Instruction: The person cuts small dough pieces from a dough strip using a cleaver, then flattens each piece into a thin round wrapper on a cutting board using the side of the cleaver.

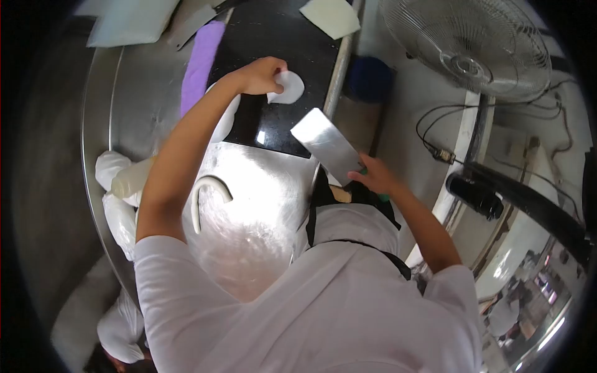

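My left hand pinches the edge of a thin round white sheet over the black board. In my right hand is a wide metal blade, held by its green handle near the board's lower right corner. Partly hidden behind my left forearm, a larger white piece lies at the board's left edge. A pale curved roll rests on the shiny metal table, nearer my body.
A purple cloth lies left of the board, near another broad blade. A pale cloth is at the top. White bags and a bottle stand left; a fan is upper right.
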